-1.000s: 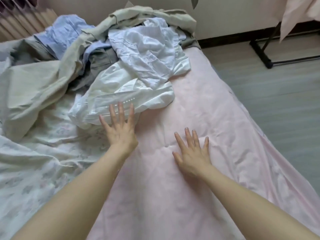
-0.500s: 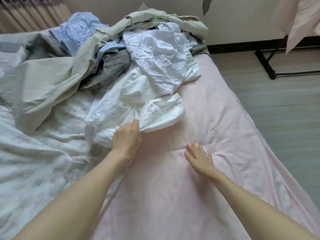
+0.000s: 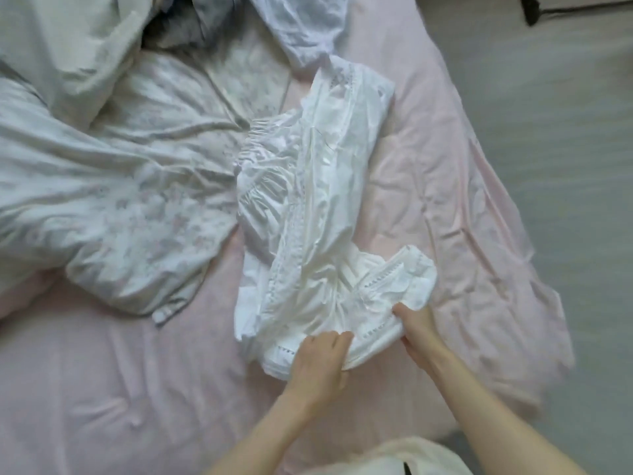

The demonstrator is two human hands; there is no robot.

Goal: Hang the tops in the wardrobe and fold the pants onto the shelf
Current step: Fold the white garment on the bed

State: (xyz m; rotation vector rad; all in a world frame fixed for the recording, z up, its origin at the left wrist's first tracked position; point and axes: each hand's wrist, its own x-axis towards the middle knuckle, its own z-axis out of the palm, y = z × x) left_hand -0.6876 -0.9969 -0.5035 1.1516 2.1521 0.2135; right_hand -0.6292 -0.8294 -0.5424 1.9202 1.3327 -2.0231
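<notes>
A white garment with openwork trim and a gathered elastic edge lies stretched across the pink bed sheet, pulled out from the clothes pile. My left hand grips its near hem, fingers curled into the cloth. My right hand holds the same hem just to the right, fingers tucked under the fabric. Another white top lies at the far end. Grey clothing shows at the top edge.
A floral white duvet bunches over the left half of the bed. The bed's right edge drops to a grey floor. A black rack foot stands at the top right.
The white garment has been dragged out of the pile toward me. My right hand left the sheet and took hold of the hem beside my left. The view tilted down.
</notes>
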